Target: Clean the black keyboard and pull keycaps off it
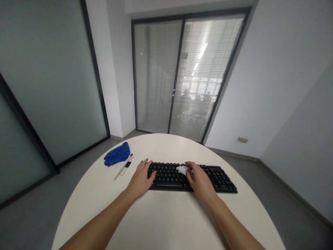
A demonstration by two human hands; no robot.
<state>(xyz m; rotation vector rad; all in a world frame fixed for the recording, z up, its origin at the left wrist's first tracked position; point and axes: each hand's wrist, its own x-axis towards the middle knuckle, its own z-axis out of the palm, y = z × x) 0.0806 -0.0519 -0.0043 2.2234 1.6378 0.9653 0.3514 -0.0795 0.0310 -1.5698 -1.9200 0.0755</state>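
Observation:
A black keyboard lies on the pale round table. At its left end rests my left hand, thumb spread from the fingers, the thumb over the keys and nothing held. My right hand is over the right-centre keys, its fingers closed on a crumpled white cloth that touches the keys. The number pad to the right of that hand is uncovered.
A blue cloth lies bunched at the table's left edge. Beside it are a thin light-coloured stick-like tool and a small black item with a pale loop. Behind the table stand glazed doors with blinds.

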